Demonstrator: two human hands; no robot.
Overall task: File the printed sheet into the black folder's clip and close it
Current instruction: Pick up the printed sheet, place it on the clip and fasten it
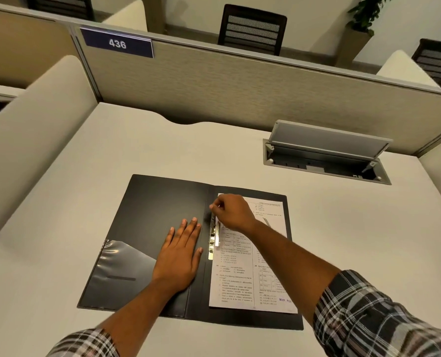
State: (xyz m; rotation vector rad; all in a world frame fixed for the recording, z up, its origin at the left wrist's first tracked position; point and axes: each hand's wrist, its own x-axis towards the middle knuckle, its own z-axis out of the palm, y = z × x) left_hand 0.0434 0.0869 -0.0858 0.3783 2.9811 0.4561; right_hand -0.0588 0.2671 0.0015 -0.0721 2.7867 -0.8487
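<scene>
Black plastic folder (162, 228) lying open on pale worktop (343, 228) | white printed sheet (240, 279) sitting on right flap by metal spring clip (214, 238) | left hand (180, 256) pressing flat, holding nothing | right hand (231, 211) grip pinching clip lever | clamping apparently unfinished, closing pending

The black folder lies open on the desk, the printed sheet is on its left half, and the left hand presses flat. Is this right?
Not quite. The head view shows the printed sheet on the right half of the open black folder; the left hand presses flat on the left half.
</scene>
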